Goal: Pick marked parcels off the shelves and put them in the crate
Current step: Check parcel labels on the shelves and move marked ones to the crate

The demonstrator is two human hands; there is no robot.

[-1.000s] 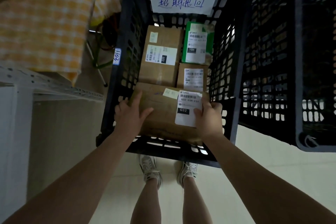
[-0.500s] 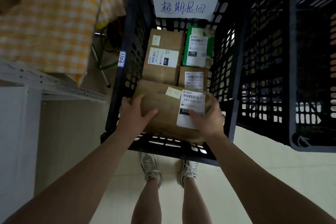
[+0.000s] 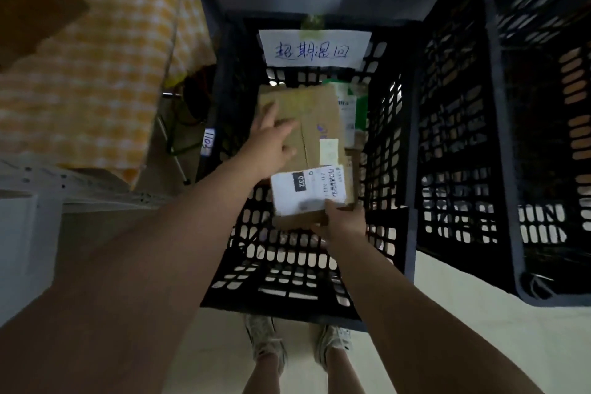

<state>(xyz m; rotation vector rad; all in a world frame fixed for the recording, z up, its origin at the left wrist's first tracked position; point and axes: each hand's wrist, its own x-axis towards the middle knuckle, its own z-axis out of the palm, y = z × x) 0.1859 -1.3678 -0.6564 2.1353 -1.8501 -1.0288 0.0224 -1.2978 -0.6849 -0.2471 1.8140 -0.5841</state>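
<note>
Currently the box point(image 3: 307, 125) lies inside the crate point(image 3: 287, 269) at frame centre, over other parcels point(image 3: 350, 105). Left hand point(image 3: 271, 144) presses it flat-fingered; right hand point(image 3: 343, 222) grips its near end. Release is pending.

Single head-worn wide-angle view, looking steeply down, close over black crate point(image 3: 388, 150), floor below

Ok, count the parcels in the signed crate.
3 visible: the 032 cardboard parcel on top, a green parcel peeking out at the far right, a brown box edge nearer. Others may be hidden underneath.
</note>
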